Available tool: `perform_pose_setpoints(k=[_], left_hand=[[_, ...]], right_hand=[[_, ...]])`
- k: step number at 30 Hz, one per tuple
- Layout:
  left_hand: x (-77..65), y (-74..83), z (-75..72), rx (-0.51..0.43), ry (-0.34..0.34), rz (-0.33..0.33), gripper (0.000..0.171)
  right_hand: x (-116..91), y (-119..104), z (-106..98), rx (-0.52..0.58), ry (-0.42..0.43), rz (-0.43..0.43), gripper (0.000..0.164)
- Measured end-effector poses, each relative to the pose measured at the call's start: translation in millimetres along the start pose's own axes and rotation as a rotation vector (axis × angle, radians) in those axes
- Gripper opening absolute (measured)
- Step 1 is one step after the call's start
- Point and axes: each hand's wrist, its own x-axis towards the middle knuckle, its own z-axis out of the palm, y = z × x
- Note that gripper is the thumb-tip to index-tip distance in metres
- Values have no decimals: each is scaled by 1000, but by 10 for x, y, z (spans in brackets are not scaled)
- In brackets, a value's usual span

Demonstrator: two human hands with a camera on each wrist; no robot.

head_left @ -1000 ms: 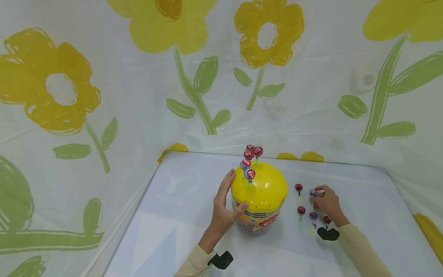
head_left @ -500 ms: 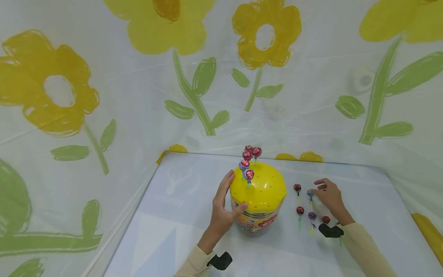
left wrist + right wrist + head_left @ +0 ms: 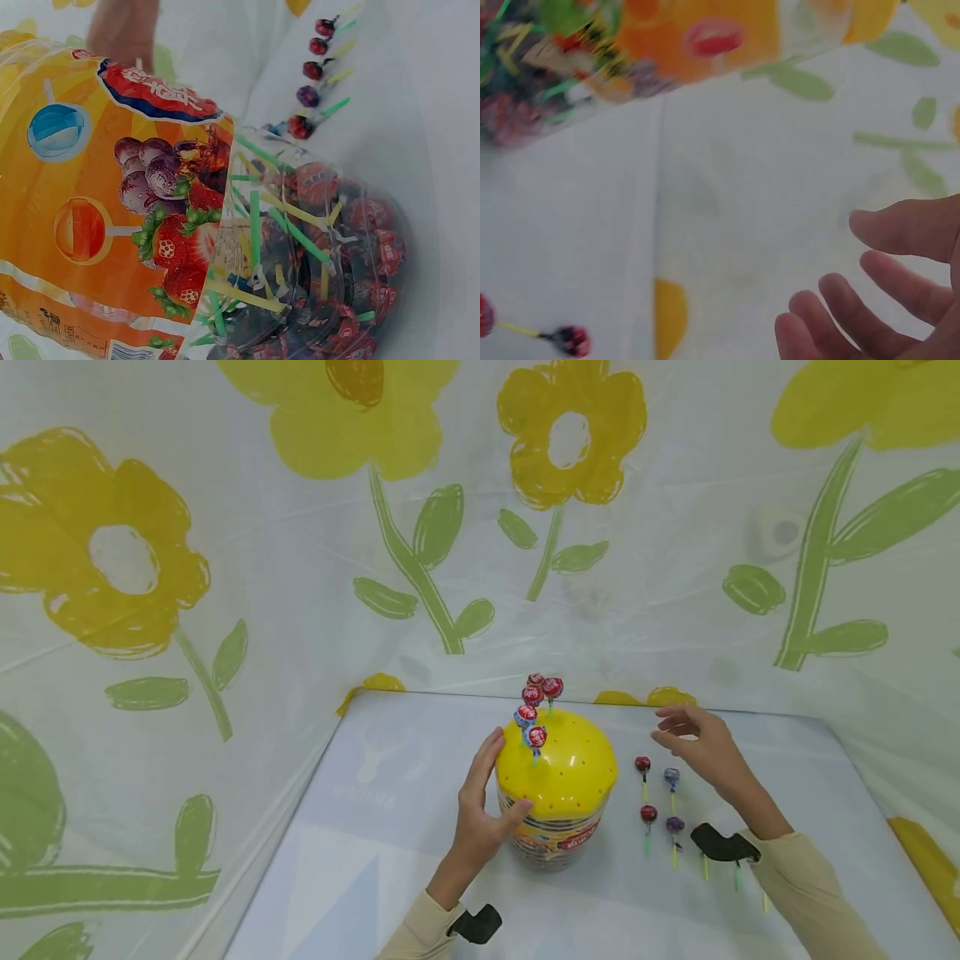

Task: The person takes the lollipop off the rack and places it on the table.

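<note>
A clear plastic jar of lollipops with a printed orange label stands upright under a yellow lid dotted with small holes. Several wrapped lollipops stand in holes at the lid's left side. My left hand holds the jar at its left, thumb in front and fingers along the side. To the right of the jar, my right hand hovers above the table, fingers loosely bent and nothing between them. Just below it lie a blue-purple lollipop and a red lollipop.
Nearer the front lie another red lollipop and a purple lollipop. More lollipop sticks show beneath the right wrist, their heads covered. A flower-printed curtain hangs behind the white table.
My right hand has let go of the blue-purple lollipop, which lies on the table, and has risen away toward the back. The left hand stays on the jar.
</note>
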Motion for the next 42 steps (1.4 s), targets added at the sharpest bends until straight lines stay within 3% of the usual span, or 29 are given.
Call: perform_pose_setpoints(k=[6,13,25,32,42], left_hand=[[-64,-274,29,35,4,7,70],[0,31,-7,14,-1,6,67],[-9,42,-10,19,-3,-19,67],[-15,37,-25,24,-6,-19,67],[-11,50,-25,35,-13,-34,67]], right_hand=[[-24,-437,-29,-17,-22,-86,37],[-16,-775,6,-6,-53,-192,28],[116,-1200,134,-16,-58,-320,32],[259,-1434,230,55,-95,-381,35],[355,-1473,416,131,-161,-408,31]])
